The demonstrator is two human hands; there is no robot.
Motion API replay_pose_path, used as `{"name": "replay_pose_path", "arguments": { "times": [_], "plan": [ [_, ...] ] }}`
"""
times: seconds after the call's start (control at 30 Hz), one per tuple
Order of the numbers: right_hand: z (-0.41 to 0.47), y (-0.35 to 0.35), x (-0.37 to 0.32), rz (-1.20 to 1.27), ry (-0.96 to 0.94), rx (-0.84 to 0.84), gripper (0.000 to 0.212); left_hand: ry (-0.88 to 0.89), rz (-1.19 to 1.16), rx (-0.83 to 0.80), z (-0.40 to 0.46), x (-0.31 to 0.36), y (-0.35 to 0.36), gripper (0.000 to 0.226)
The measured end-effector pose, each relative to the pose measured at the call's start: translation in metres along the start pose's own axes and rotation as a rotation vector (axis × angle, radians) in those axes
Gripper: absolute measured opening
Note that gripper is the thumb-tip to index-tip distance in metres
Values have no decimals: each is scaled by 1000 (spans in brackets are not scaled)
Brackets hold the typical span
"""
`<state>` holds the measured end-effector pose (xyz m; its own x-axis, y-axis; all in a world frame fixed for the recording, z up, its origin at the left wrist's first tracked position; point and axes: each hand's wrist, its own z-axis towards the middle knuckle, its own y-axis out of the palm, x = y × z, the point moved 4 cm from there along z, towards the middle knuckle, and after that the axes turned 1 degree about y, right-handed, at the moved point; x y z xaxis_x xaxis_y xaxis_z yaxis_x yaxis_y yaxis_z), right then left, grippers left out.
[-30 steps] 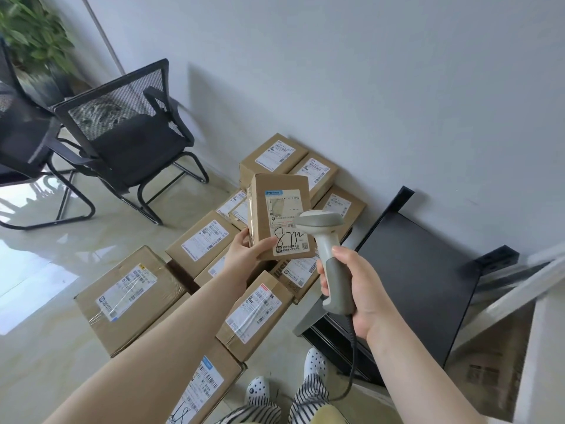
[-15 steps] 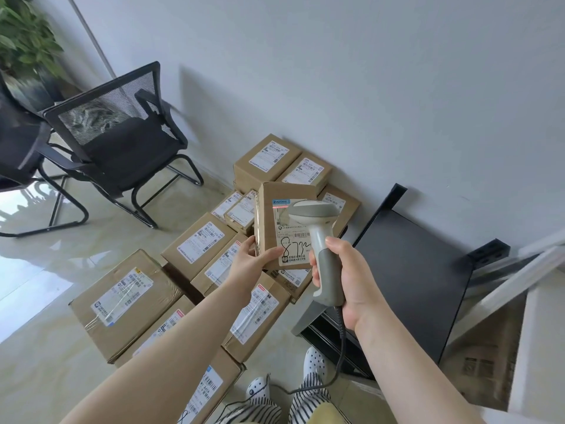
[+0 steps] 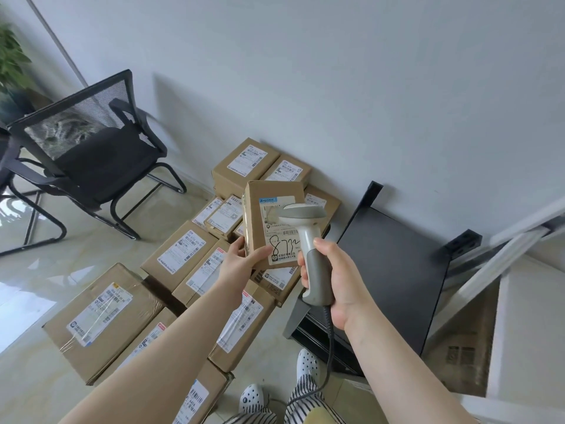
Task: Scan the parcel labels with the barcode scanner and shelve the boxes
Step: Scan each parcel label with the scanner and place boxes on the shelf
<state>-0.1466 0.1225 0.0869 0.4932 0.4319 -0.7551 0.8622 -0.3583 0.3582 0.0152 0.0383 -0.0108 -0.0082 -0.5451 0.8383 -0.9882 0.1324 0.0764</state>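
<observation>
Parcel [image 3: 269,221] held up mid-air over the floor pile, left hand [image 3: 241,260] grasping its lower left corner, thumb across the front, label face tilted toward the camera so the barcode faces the scanner. Barcode scanner [image 3: 308,240] in the right hand [image 3: 339,280], fingers wrapped round the grip, head touching or just in front of the label's upper part; judged as the scan step, shelving not yet done. Parcel: small brown corrugated cardboard, rectangular, white printed label with black handwritten digits. Scanner: smooth pale plastic, pistol shape, grey grip, dark cord hanging from the base. More taped cardboard boxes [image 3: 180,252] lie labels-up on the glossy tiled floor [image 3: 36,270]. Black flat-topped shelf unit [image 3: 394,270] at right against the wall, likely the destination. Black mesh chair [image 3: 91,154] far left.
</observation>
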Motion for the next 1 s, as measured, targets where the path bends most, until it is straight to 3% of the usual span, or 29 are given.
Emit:
{"name": "replay_pose_path", "arguments": {
  "times": [0.2,0.33,0.47,0.57,0.73,1.0],
  "plan": [
    [11,-35,-21,7,-123,99,46,-15,-27,-4,14,1,18,110],
    [32,-82,-27,-37,-168,382,27,-5,-52,-21,22,3,32,85],
    [61,-141,-11,-72,-108,655,45,-17,-37,-42,25,5,49,87],
    [73,-174,4,-85,-45,787,46,-19,-17,-78,26,7,62,100],
    [93,-203,29,-134,40,842,37,-44,22,-130,31,1,80,110],
    [109,-222,49,-352,24,877,45,-115,60,-114,37,-12,99,116]
  ]
}}
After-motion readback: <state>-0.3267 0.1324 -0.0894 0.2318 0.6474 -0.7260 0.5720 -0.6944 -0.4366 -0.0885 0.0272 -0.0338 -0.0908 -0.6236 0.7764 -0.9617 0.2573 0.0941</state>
